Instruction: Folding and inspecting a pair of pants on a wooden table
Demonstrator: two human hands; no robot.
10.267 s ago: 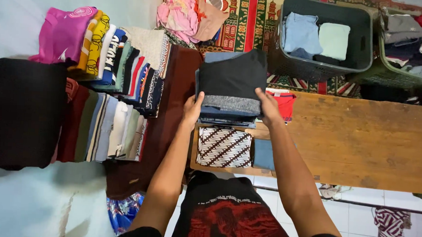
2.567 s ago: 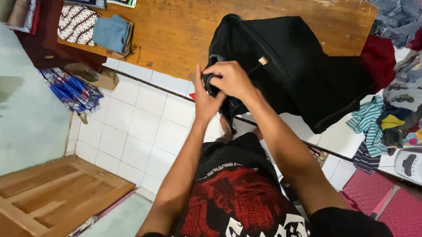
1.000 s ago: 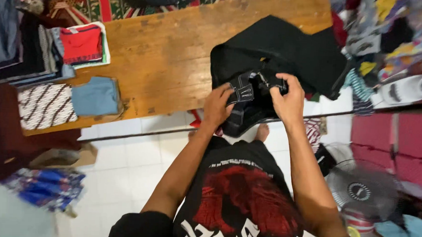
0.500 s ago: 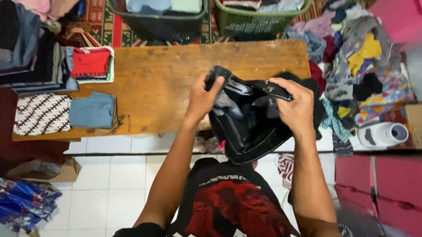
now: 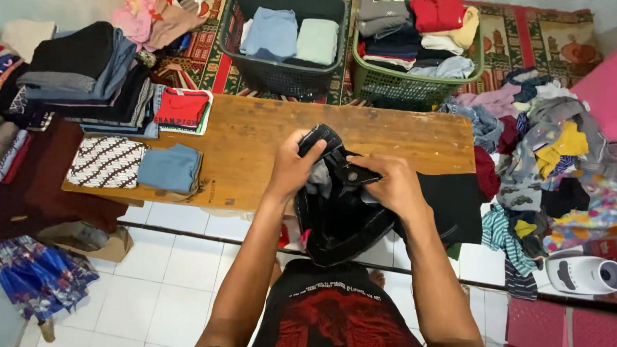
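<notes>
Black trousers [image 5: 341,222], seemingly, between left hand [image 5: 293,167] and right hand [image 5: 392,187]

A long wooden table [image 5: 255,134] carries a folded batik cloth [image 5: 107,162], a folded blue cloth [image 5: 170,168] and a folded red shirt [image 5: 181,107]. Behind it stand a dark laundry basket [image 5: 281,75] and a green laundry basket [image 5: 414,85]. A loose clothes heap [image 5: 555,161] lies right, near a white iron [image 5: 585,273].

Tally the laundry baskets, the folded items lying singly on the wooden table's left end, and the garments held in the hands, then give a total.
Laundry baskets: 2, dark grey and green
Folded items: 3, patterned, blue, red
Held garments: 1, black garment
Total: 6
</notes>
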